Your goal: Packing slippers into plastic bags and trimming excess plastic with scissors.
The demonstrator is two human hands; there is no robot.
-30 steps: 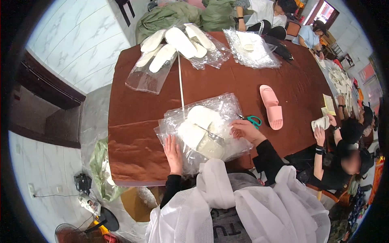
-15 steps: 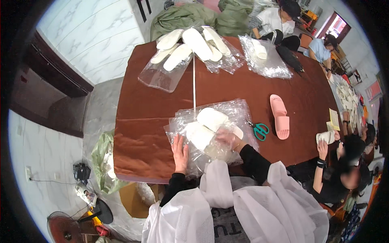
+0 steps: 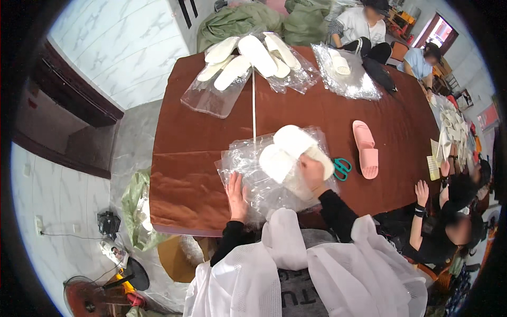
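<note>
A stack of clear plastic bags lies on the brown table in front of me. My left hand lies flat on the near left part of the bags, fingers spread. My right hand grips a pair of white slippers held over the bags. A teal-handled pair of scissors lies just right of my right hand.
A pink slipper lies right of the scissors. White slippers on clear bags sit at the far end, with another bagged slipper to the right. Other people sit along the right edge and far end. Green sacks lie behind the table.
My right hand has lifted the white slippers up off the bags. My left hand stays pressed on the plastic. The view has shifted slightly.
</note>
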